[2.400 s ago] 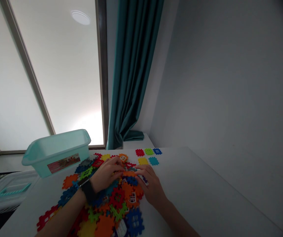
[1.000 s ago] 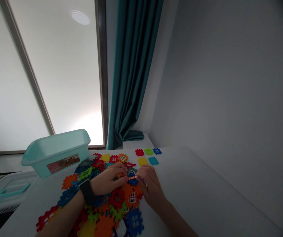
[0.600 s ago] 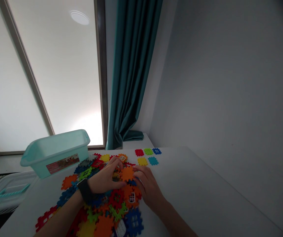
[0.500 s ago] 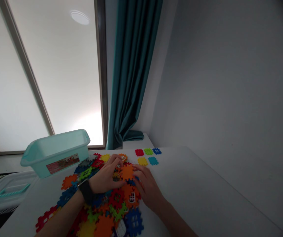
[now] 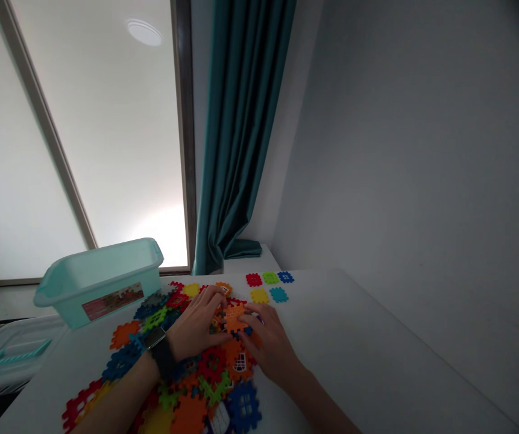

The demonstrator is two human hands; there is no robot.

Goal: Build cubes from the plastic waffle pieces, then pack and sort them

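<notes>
An orange square building tile (image 5: pixel 233 317) with toothed edges is between my hands, above the pile. My right hand (image 5: pixel 272 345) grips its right side, with the fingers on its face and the thumb at the lower edge. My left hand (image 5: pixel 199 320), a dark watch on its wrist, has its fingers curled at the tile's upper left edge and the thumb below. Its exact contact is partly hidden. Beneath both hands lies a pile of mixed toothed tiles: a red tile (image 5: pixel 211 363), a blue window tile (image 5: pixel 243 405), a green piece (image 5: pixel 216 387) and several others.
Behind the pile, a red tile (image 5: pixel 254 279), a green tile (image 5: pixel 270 278), a blue tile (image 5: pixel 286 276), a yellow tile (image 5: pixel 260 296) and a light-blue tile (image 5: pixel 279 295) lie apart on the white table (image 5: pixel 354 355). A mint tub (image 5: pixel 67 304) and its clear lid (image 5: pixel 15 355) are left.
The orange tile has turned and tilted between the hands. My right fingers have moved left over its face, and the thumb has come to its lower edge. The view has shifted slightly.
</notes>
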